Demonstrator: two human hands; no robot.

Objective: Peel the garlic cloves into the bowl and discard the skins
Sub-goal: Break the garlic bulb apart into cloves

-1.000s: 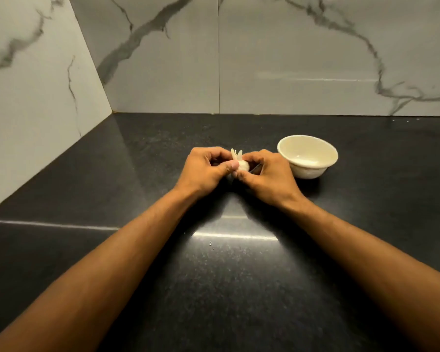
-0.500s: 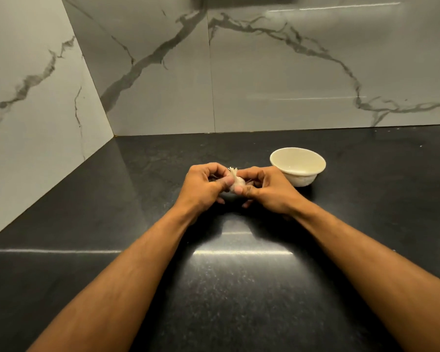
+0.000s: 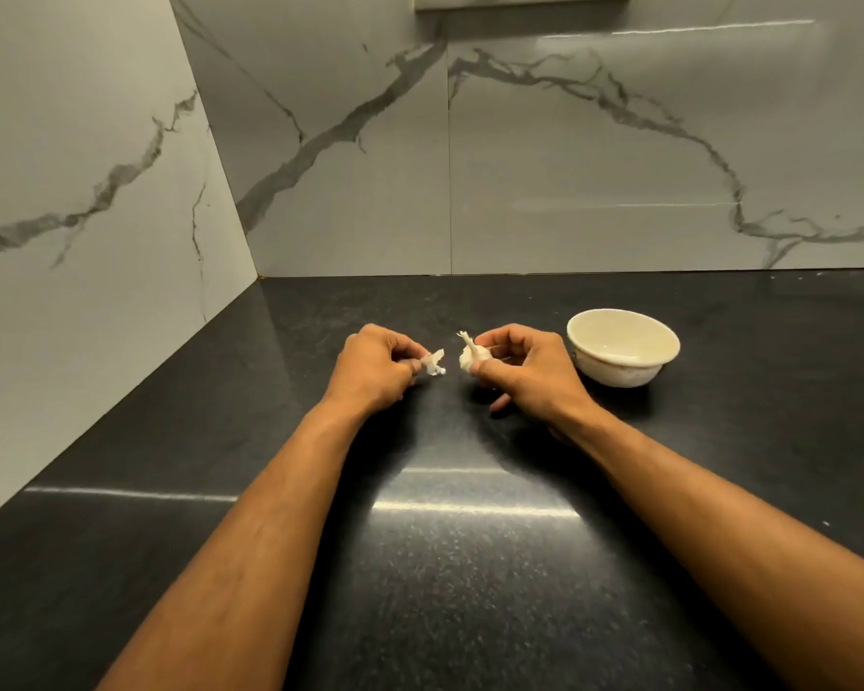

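Dark, speckled, glossy table [image 3: 460, 581], meeting marble-veined walls at the back and left. One pale round bowl [image 3: 622, 347] resting directly on it, right of centre toward the back wall, upright. Possibly a few tiny pale flecks near the far right edge.

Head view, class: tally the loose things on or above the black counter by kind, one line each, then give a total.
Bowl: 1
Garlic bulb, held in the right hand: 1
Torn skin piece, pinched by the left hand: 1
Total: 3
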